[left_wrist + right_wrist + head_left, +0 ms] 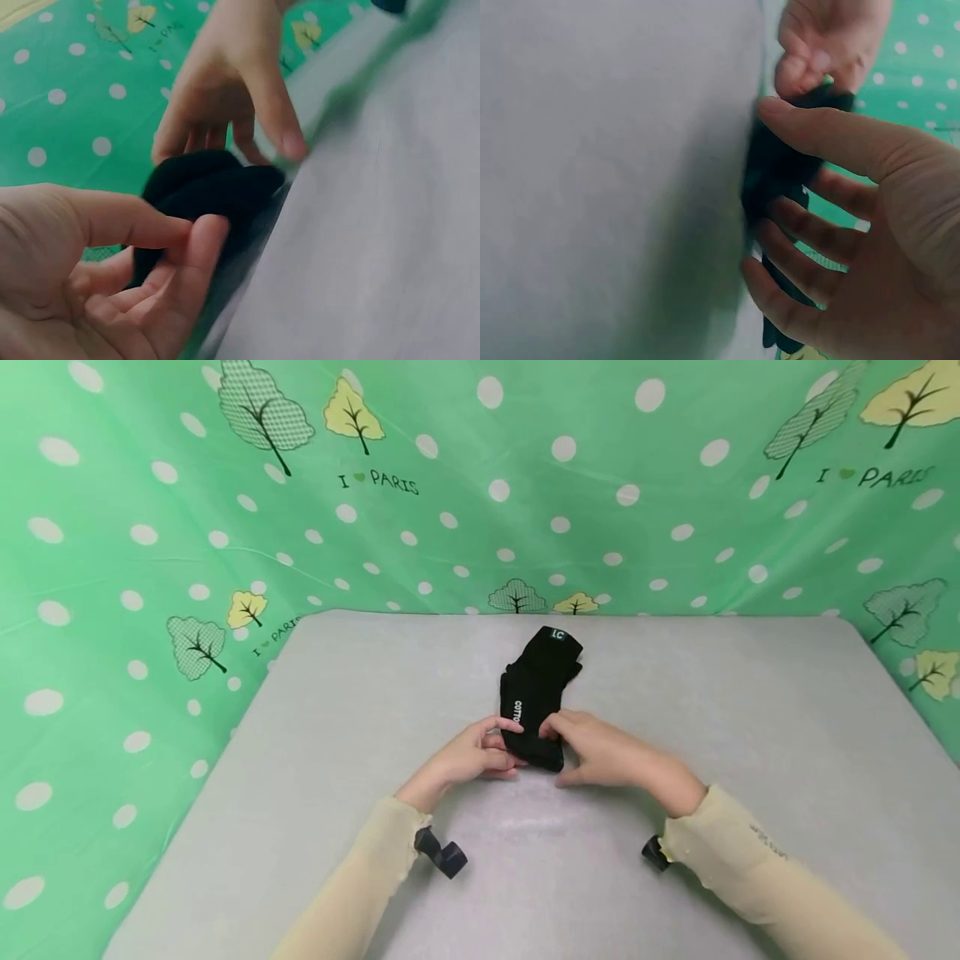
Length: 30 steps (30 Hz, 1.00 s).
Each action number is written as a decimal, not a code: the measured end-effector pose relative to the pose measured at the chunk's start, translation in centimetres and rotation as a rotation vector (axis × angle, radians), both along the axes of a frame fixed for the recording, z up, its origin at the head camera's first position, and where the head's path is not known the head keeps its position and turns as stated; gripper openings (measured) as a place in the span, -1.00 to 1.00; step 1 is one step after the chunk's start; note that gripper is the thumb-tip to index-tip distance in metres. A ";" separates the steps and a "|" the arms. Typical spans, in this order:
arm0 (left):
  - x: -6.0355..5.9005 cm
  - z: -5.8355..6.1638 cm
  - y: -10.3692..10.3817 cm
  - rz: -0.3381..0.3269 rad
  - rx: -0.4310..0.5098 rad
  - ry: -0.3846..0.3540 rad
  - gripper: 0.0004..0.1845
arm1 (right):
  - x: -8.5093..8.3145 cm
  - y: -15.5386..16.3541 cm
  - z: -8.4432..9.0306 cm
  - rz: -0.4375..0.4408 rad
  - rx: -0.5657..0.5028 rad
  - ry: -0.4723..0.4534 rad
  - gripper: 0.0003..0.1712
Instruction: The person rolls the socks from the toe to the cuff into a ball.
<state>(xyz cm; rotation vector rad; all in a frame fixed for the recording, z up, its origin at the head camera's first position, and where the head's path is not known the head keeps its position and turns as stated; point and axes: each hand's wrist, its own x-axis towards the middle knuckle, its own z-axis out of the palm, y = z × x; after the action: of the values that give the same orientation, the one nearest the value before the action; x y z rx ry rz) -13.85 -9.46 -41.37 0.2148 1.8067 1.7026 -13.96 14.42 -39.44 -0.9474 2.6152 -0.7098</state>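
Note:
A black sock [536,689] with white lettering lies folded on the grey table [750,735], its length running away from me. My left hand [508,745] pinches the near end from the left, thumb on top and fingers curled beneath. My right hand [553,737] grips the same end from the right. In the left wrist view the left hand [176,236] pinches the sock [210,187], with the right hand [225,82] beyond it. In the right wrist view the right hand [780,187] has its thumb over the sock [776,169] and its fingers under it, and the left hand [829,45] shows above.
A green cloth [150,568] with white dots and trees hangs behind the table and on both sides of it. Small black wrist cameras [442,853] sit on both cream sleeves. Bare grey tabletop surrounds the sock.

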 end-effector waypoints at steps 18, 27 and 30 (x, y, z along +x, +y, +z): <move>1.4 1.6 2.5 -0.029 -0.835 1.146 -0.50 | 0.4 -0.4 -0.1 -0.100 -0.065 0.164 -0.65; 1.5 1.3 2.6 0.009 -0.733 1.128 -0.69 | 0.7 0.1 -0.3 -0.094 -0.112 0.178 -0.46; 1.5 1.2 2.6 0.021 -0.720 1.092 -0.71 | 0.7 0.2 -0.4 -0.089 -0.132 0.219 -0.56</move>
<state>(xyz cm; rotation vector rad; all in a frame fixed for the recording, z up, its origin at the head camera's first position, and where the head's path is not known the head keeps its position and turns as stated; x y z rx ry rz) -12.32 -6.89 -40.19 0.9240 3.0526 0.8100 -13.24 14.57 -39.87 -1.0024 2.8458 -0.8544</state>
